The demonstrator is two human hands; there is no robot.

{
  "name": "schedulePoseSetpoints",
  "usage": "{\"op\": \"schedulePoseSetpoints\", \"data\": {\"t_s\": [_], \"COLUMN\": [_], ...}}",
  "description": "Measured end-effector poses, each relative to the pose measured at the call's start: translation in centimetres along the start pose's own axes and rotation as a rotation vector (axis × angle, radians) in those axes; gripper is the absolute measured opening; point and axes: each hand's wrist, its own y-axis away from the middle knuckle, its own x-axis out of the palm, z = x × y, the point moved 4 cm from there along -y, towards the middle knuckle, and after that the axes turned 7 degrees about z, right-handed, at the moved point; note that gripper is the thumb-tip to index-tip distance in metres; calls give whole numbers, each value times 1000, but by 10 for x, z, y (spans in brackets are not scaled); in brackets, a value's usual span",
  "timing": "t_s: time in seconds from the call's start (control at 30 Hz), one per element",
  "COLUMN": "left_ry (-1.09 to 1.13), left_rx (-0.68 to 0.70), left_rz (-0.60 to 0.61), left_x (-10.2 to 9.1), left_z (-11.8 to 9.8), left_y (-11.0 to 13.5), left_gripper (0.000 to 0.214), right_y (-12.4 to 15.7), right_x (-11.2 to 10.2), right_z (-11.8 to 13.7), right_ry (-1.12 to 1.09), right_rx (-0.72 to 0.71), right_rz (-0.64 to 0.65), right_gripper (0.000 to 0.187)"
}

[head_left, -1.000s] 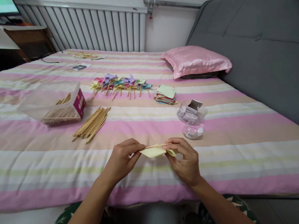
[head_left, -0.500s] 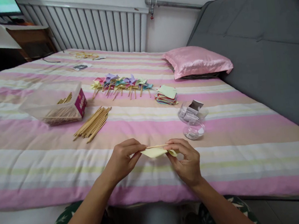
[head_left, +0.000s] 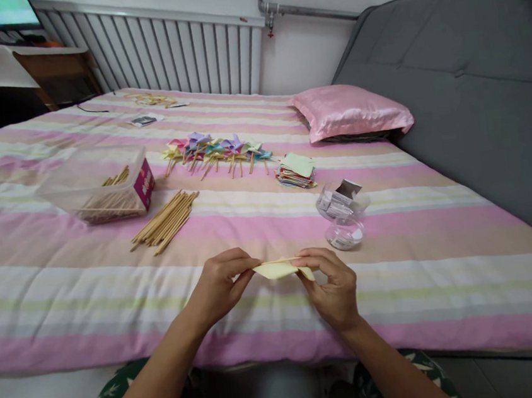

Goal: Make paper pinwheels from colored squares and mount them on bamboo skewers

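Observation:
A pale yellow paper pinwheel (head_left: 276, 271), its corners folded over, is held above the near part of the bed, along a thin wooden stick (head_left: 276, 261). My left hand (head_left: 221, 286) is closed, thumb and forefinger pinching the stick's left end beside the paper's tip. Closed on the right side of the pinwheel, my right hand (head_left: 335, 290) has its fingers over the stick and its thumb beneath the paper. The exact joint between paper and stick is hidden behind the right fingers.
Loose wooden sticks (head_left: 166, 222) lie left, beside a clear plastic box (head_left: 63, 195) with more sticks. Several finished pinwheels (head_left: 215, 146) lie farther back, near a stack of coloured paper (head_left: 295, 167). Clear round containers (head_left: 344, 234) stand right; a pink pillow (head_left: 352, 111) lies behind.
The paper fold by my right fingers has shifted slightly and looks flatter. Both hands keep nearly the same place and grip.

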Motion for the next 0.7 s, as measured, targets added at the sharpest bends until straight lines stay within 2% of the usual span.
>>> {"op": "schedulePoseSetpoints", "data": {"t_s": [0.7], "left_ry": [83], "left_rx": [-78], "left_rz": [31], "left_x": [1], "left_z": [-1], "left_y": [-1], "left_gripper": [20], "right_y": [0], "right_x": [-2], "right_z": [1], "right_ry": [34], "right_rx": [-8], "right_rz": [-20], "right_gripper": [14]}}
